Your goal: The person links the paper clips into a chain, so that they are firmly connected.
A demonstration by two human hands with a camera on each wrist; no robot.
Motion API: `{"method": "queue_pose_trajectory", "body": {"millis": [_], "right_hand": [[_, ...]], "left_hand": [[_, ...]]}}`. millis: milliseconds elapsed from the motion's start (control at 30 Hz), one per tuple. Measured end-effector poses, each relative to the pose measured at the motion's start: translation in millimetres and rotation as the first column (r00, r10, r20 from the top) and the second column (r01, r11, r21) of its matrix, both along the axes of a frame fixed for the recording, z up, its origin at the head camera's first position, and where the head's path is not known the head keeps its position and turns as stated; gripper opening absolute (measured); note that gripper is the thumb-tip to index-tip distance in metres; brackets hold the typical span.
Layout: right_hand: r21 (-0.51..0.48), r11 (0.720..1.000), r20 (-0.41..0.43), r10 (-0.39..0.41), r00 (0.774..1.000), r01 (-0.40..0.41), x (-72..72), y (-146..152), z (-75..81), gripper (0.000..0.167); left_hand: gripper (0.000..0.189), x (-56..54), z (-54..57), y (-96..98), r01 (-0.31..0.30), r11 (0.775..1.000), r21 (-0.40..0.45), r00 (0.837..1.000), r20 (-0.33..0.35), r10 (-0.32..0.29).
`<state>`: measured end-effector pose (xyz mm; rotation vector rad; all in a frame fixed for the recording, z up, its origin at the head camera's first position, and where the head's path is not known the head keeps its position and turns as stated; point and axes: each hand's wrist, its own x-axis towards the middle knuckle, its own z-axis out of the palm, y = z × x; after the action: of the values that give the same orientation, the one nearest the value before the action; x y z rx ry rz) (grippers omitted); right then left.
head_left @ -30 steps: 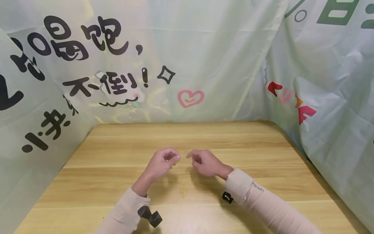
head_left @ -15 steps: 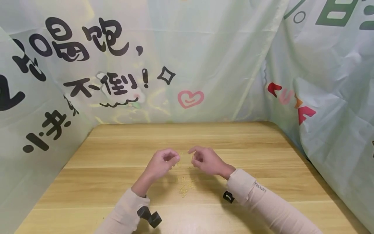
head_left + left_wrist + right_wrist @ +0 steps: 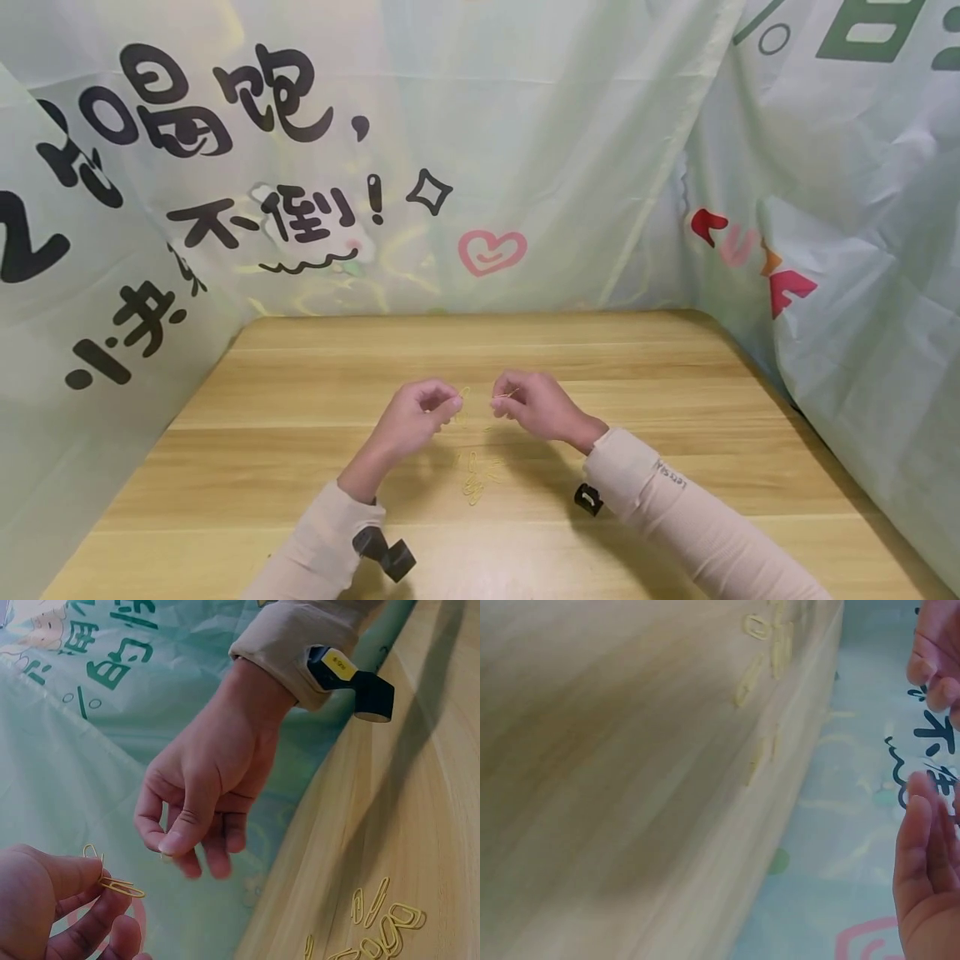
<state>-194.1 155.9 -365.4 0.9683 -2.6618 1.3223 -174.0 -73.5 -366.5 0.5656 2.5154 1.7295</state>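
My left hand (image 3: 416, 417) pinches yellow paper clips between thumb and forefinger. In the left wrist view they look linked, one clip (image 3: 122, 887) sticking out below the fingertips and another above. Across a small gap, my right hand (image 3: 542, 407) pinches a single paper clip (image 3: 508, 394), its fingers mostly hiding it in the wrist views. Below both hands, a loose group of yellow paper clips (image 3: 472, 487) lies on the wooden table (image 3: 300, 500). The right wrist view is blurred and shows the right hand (image 3: 926, 885) at its lower right.
Printed cloth (image 3: 555, 150) hangs behind the table and along both sides. Black wrist mounts (image 3: 384, 554) sit at both beige sleeves (image 3: 675, 508). Another paper clip (image 3: 487, 429) lies beyond the main group.
My right hand has risen slightly and its forefinger has closed toward the thumb, with the paper clip now showing between them. My left hand has stayed almost still.
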Motion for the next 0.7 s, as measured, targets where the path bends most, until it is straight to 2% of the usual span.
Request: {"method": "queue_pose_trajectory", "body": {"millis": [100,233,333,433,567,700], "right_hand": [[0.009,1.000,-0.022,-0.012,1.000,0.012,0.1,-0.1,5.3,0.004],[-0.001,1.000,-0.023,-0.028,0.999,0.028,1.1,-0.4,12.0,0.009],[-0.017,1.000,0.005,-0.027,1.000,0.027,1.3,-0.9,14.9,0.009],[-0.064,0.998,0.080,-0.021,0.997,0.027,1.2,-1.7,16.2,0.009],[-0.104,0.993,0.151,-0.046,0.987,0.063,1.5,-1.6,17.1,0.016],[-0.093,0.992,0.128,-0.070,0.989,0.082,0.4,-1.4,16.2,0.009]], "left_hand": [[0.007,-0.6,-0.7,-0.2,0.011,1.000,-0.001,1.000,-0.007,-0.011],[0.007,-0.7,-0.6,-0.2,0.013,1.000,-0.007,1.000,-0.012,-0.013],[0.006,-0.4,-0.1,0.3,0.005,1.000,-0.009,1.000,-0.012,-0.005],[0.006,-0.9,-0.3,0.9,0.003,1.000,-0.005,1.000,-0.012,-0.003],[0.006,-1.7,-0.9,1.0,0.000,1.000,-0.003,1.000,-0.012,0.000],[0.006,-1.7,-1.3,0.4,-0.003,1.000,0.000,1.000,-0.008,0.003]]}}
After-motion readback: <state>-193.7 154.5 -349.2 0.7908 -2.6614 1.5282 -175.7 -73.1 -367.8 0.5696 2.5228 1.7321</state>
